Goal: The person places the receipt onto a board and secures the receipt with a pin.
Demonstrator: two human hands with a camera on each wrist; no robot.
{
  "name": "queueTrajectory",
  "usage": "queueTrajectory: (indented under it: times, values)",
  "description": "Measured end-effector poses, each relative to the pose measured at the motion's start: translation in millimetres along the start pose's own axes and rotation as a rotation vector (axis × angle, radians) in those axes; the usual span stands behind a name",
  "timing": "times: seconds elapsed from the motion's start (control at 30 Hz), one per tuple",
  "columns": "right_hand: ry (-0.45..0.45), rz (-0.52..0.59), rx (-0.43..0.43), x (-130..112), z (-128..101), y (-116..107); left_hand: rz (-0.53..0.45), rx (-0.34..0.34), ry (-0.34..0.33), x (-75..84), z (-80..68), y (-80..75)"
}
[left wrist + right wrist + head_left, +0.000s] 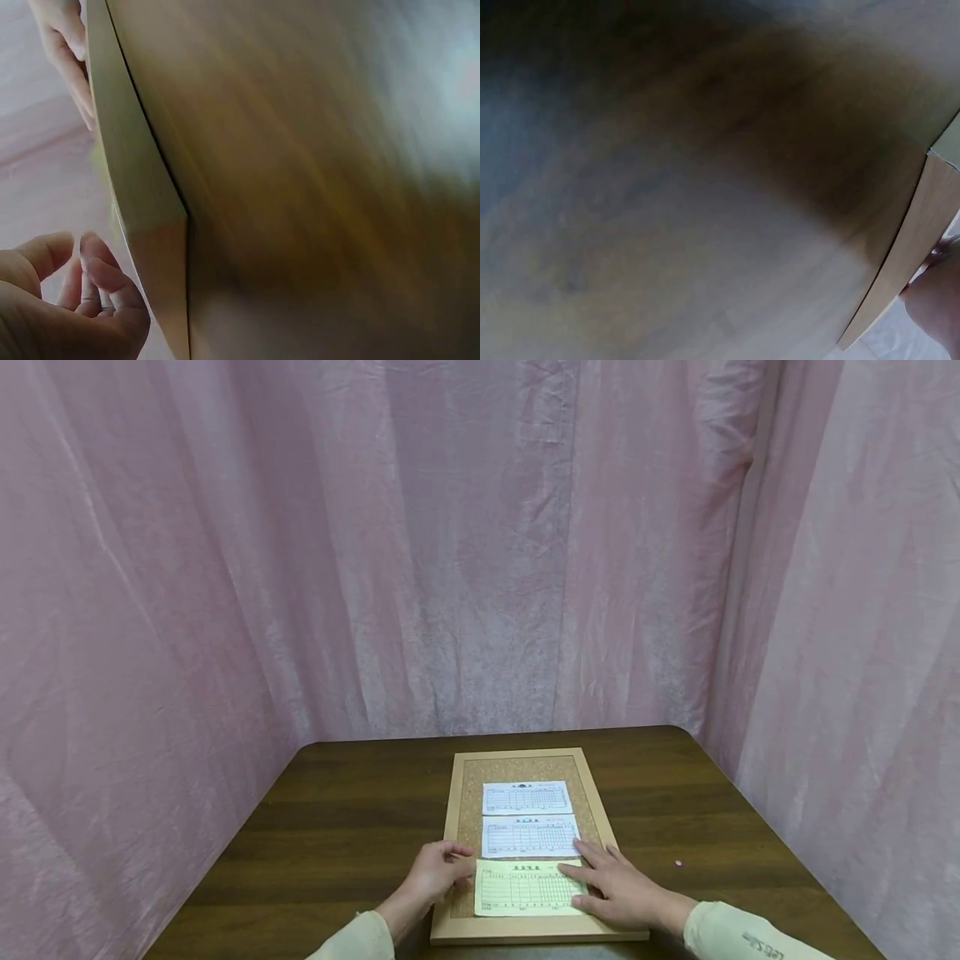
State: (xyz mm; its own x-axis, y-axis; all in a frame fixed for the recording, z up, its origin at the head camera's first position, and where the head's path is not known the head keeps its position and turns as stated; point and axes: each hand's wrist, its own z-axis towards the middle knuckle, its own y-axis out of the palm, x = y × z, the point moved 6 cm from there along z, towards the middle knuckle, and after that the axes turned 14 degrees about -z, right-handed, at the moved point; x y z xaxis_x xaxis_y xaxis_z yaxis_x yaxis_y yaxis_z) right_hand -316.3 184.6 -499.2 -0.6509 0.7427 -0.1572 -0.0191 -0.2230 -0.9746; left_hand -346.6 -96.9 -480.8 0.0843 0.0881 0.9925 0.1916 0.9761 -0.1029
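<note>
Though partly hidden, hands (525,881) flat on slip (525,888).

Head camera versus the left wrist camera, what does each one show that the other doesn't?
Only the head view shows the three paper slips, two white and one yellow slip, the pink curtains, and a small pink speck on the table. Only the left wrist view shows the left hand's curled fingertips close up. Both show the cork board's wooden frame, both hands and the dark table.
</note>
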Motion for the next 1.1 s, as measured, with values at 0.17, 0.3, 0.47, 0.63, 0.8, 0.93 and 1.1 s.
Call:
queueTrajectory:
  times: [0.17,0.3,0.47,0.63,0.8,0.93,1.1]
  values:
    - [0.0,0.028,0.002,1.6,-0.6,2.0,0.212,-0.03,0.106,8.0,5.0,-12.0]
    - [-0.001,0.03,0.014,3.6,-0.9,4.4,0.395,-0.116,0.171,11.1,4.7,-12.6]
    - [-0.011,0.034,0.03,4.2,-1.2,6.0,0.567,-0.261,0.165,7.4,-2.7,-6.6]
    - [-0.02,0.047,0.022,3.2,-1.7,5.8,0.62,-0.354,0.135,-1.7,-8.4,-3.0]
    - [-0.027,0.031,0.047,2.7,-0.4,2.0,0.678,-0.385,0.124,-4.7,-10.4,-1.4]
    - [-0.032,0.022,0.051,2.2,-0.3,1.4,0.719,-0.405,0.123,-4.8,-12.5,-0.7]
    - [-0.021,0.042,0.012,2.4,-2.2,3.5,0.718,-0.428,0.116,-4.7,-14.2,0.2]
